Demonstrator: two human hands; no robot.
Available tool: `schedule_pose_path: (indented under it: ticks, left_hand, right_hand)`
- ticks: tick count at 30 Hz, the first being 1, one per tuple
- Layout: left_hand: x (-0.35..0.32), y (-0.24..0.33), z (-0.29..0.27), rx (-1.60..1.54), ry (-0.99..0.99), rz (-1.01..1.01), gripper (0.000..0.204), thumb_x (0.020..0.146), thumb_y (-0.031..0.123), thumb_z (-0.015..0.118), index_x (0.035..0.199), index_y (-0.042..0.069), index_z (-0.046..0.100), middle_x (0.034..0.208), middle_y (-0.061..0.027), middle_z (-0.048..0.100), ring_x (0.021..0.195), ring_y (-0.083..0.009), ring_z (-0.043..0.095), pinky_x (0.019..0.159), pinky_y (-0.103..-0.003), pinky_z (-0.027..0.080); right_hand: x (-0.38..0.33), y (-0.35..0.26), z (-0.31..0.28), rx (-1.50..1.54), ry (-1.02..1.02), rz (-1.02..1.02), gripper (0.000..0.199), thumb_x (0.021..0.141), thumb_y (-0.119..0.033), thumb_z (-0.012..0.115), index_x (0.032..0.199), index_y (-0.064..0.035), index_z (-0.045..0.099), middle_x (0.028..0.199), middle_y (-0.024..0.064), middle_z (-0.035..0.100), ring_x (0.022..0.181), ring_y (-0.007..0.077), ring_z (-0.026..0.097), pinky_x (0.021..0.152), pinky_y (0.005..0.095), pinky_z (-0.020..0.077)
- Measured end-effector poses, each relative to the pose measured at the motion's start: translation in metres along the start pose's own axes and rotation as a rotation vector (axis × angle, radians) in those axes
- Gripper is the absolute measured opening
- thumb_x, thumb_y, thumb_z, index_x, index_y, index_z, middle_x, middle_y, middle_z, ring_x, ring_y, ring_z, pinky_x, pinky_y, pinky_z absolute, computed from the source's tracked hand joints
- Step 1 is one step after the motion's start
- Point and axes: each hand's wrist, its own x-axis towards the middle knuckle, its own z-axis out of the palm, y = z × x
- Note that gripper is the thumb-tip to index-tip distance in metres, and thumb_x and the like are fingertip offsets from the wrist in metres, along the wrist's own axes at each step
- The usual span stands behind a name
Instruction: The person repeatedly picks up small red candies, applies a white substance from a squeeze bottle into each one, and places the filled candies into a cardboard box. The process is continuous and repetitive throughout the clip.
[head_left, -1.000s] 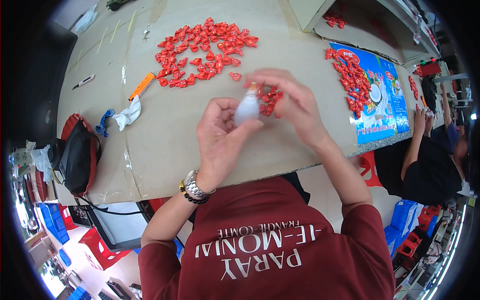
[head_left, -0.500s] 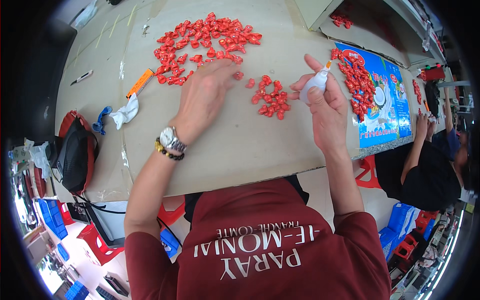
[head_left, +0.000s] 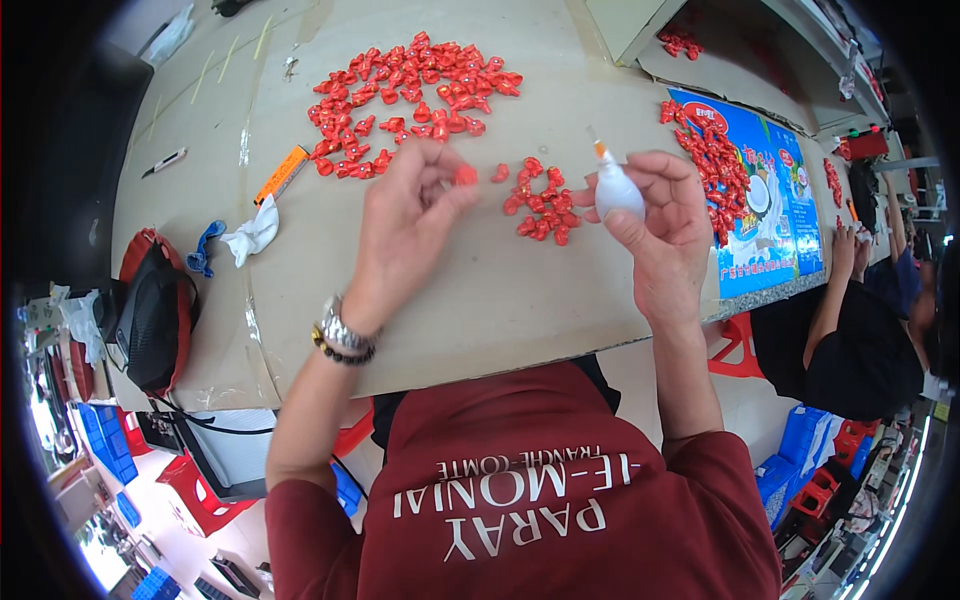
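Note:
Between the thumb and fingers of my left hand (head_left: 415, 215) is a small red plastic piece (head_left: 465, 175), lifted off the table. My right hand (head_left: 665, 225) grips a white squeeze bottle (head_left: 619, 194) with an orange collar and a thin needle tip pointing up and away. A small cluster of red pieces (head_left: 545, 205) lies between my hands, with one loose red piece (head_left: 500, 173) just left of it. Beyond my left hand spreads a larger heap of similar red pieces (head_left: 420, 75).
More red pieces (head_left: 705, 170) lie on a blue printed sheet (head_left: 770, 245) at the right. Leftward are an orange box (head_left: 281, 174), a white crumpled cloth (head_left: 252, 232), a cutter knife (head_left: 165, 162) and a black-and-red bag (head_left: 155, 310). Another person's hand (head_left: 845, 250) works at the far right.
My left hand has drawn back from the heap's near edge, a red piece now showing at its fingertips. The bottle in my right hand has shifted slightly left and stands more upright.

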Motion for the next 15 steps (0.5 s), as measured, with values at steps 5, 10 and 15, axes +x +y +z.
schedule_pose_path:
  ticks: [5, 10, 15]
  left_hand:
    - [-0.042, 0.013, 0.011, -0.648, 0.093, -0.310, 0.024, 0.079, -0.002, 0.068, 0.096, 0.004, 0.051, 0.084, -0.0051, 0.061, 0.057, -0.0059, 0.053, 0.043, -0.018, 0.039]
    - [-0.062, 0.005, 0.022, -0.892, 0.109, -0.277, 0.020, 0.087, 0.010, 0.064, 0.102, 0.003, 0.052, 0.088, -0.0071, 0.060, 0.055, -0.0071, 0.050, 0.041, -0.018, 0.036]
    - [-0.068, 0.008, 0.026, -0.932, 0.095, -0.341, 0.033, 0.094, 0.032, 0.054, 0.107, 0.002, 0.053, 0.091, -0.0052, 0.057, 0.057, -0.0067, 0.047, 0.043, -0.018, 0.034]
  right_hand:
    - [-0.013, -0.001, 0.007, 0.132, -0.028, 0.032, 0.034, 0.075, 0.003, 0.068, 0.101, -0.0027, 0.048, 0.107, 0.0212, 0.061, 0.093, 0.0285, 0.064, 0.079, 0.0374, 0.0550]
    - [-0.021, -0.001, 0.015, 0.313, -0.054, -0.039, 0.031, 0.078, -0.002, 0.069, 0.104, -0.0022, 0.051, 0.104, 0.0211, 0.064, 0.097, 0.0220, 0.064, 0.079, 0.0275, 0.0521]
    - [-0.023, 0.003, 0.019, 0.366, -0.051, -0.074, 0.029, 0.085, -0.015, 0.067, 0.106, -0.0038, 0.051, 0.103, 0.0212, 0.064, 0.089, 0.0179, 0.064, 0.058, 0.0200, 0.0448]
